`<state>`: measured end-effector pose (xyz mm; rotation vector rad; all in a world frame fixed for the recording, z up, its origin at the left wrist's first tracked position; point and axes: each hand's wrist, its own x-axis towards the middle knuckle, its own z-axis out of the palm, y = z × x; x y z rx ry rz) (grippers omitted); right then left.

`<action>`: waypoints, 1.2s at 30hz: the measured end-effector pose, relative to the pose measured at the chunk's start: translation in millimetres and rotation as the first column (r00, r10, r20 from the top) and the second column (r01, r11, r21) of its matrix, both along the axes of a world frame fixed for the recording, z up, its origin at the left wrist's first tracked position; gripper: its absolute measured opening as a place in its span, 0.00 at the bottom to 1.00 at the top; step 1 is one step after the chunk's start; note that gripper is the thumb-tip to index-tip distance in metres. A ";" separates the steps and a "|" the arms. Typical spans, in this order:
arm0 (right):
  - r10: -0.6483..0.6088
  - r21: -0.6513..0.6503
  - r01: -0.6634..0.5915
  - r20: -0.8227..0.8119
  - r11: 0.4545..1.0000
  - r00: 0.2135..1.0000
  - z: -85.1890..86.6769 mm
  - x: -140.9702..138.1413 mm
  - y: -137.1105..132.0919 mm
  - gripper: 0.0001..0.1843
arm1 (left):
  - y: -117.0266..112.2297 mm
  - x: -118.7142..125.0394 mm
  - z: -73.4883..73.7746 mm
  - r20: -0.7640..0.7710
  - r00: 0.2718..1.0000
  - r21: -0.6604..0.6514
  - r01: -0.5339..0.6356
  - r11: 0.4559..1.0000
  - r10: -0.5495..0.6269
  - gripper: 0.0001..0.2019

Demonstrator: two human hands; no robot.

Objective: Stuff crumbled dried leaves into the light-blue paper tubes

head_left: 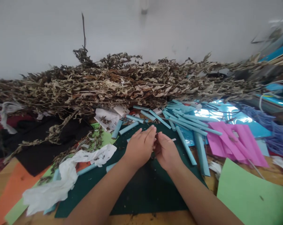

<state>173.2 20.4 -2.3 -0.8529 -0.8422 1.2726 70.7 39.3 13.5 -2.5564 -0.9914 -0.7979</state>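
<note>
My left hand [140, 144] and my right hand [167, 148] meet over a dark green sheet [148, 193]. The left fingers are pressed together and lean towards the right hand. The right fingers are curled, with the thumb side up. Something small and dark shows in the gap between the palms, too hidden to name. Light blue rolled paper tubes [129, 128] lie just beyond the hands, and another blue tube [185, 145] rests to their right. A short pale end pokes out past the right hand; what it belongs to is hidden.
A long heap of dried leafy stems [122, 84] lies along the wall. Crumpled white tissue [68, 175] and orange paper [14, 193] are at left. Pink paper strips [235, 142], a green sheet [251, 193], a shiny blue packet [218, 112] and purple yarn-like strands [275, 137] are at right.
</note>
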 end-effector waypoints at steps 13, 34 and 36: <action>-0.385 0.460 0.044 0.681 0.887 0.623 3.7 26.7 1.0 0.05 | -7.0 1.1 11.0 0.401 0.895 -0.621 0.111 0.776 0.193 0.14; -0.698 0.721 -0.093 0.690 0.687 0.189 1.7 25.5 1.8 0.06 | -5.9 -8.1 27.1 0.617 0.646 -0.683 0.723 -0.103 0.450 0.11; -0.687 0.713 -0.106 0.698 0.693 0.203 1.0 25.9 2.4 0.07 | -6.0 -11.7 30.7 0.616 0.729 -0.747 0.661 -0.072 0.298 0.14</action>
